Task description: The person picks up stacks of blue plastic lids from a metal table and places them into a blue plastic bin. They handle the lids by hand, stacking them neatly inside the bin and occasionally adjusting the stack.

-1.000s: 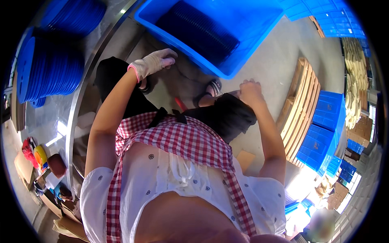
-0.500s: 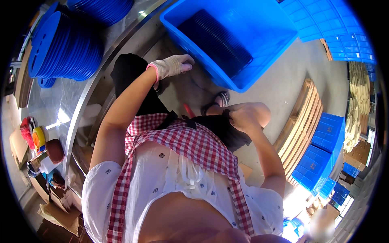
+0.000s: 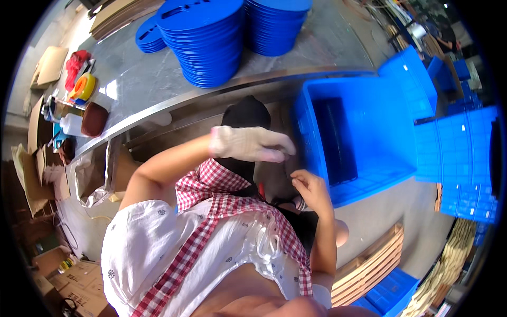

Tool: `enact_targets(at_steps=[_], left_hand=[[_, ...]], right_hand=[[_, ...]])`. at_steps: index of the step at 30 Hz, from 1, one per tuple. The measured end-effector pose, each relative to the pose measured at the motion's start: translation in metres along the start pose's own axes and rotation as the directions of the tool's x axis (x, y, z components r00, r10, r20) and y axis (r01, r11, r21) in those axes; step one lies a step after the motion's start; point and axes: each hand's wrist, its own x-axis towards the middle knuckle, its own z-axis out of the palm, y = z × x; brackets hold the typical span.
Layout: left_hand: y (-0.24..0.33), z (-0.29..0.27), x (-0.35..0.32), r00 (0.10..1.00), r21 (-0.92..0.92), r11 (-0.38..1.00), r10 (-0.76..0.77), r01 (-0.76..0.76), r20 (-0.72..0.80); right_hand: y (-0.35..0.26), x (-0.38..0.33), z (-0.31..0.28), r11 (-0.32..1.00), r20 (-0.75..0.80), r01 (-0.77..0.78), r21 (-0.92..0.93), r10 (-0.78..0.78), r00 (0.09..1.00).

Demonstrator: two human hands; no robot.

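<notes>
My left hand, in a white knit glove, is held over my lap with its fingers stretched out, thumb a little apart, and nothing in it. Lower and to the right is my bare right hand, its fingers loosely bent and slightly parted; I see nothing in them. Just beyond it stands a large blue plastic bin, apart from both hands. A row of thin dark blue discs lies on edge along the bin's near left side.
A metal-topped table runs across the far side, bearing stacks of blue discs, a yellow tape roll and a brown container. Wooden pallets and blue crates stand to the right. Cardboard boxes lie at lower left.
My body and view have turned left toward the table, so the bin now sits to the right. My right hand has lifted off my knee and come close to my gloved left hand.
</notes>
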Motion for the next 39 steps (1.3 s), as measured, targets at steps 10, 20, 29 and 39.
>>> enact_targets(at_steps=[10,20,29,39], left_hand=[[0.056,-0.132,-0.17,0.487,-0.066,0.982,-0.146,0.176,-0.861],[-0.121,-0.335,-0.263,-0.035,-0.276,0.428,-0.49,0.861,-0.871],[-0.161,-0.385,-0.244,-0.142,-0.548,0.542,-0.617,0.637,-0.774],[-0.185,-0.42,-0.252,-0.016,-0.208,0.213,-0.66,0.955,-0.751]], right_hand=[[-0.082,0.088,-0.009,0.956,0.054,0.264,0.125,-0.272,0.961],[0.027,0.073,0.059,0.98,0.225,-0.099,0.175,0.057,0.973],[0.116,0.019,0.11,0.926,0.156,-0.311,-0.213,0.347,0.925],[0.176,-0.008,0.136,0.911,0.253,-0.371,-0.181,0.408,0.877]])
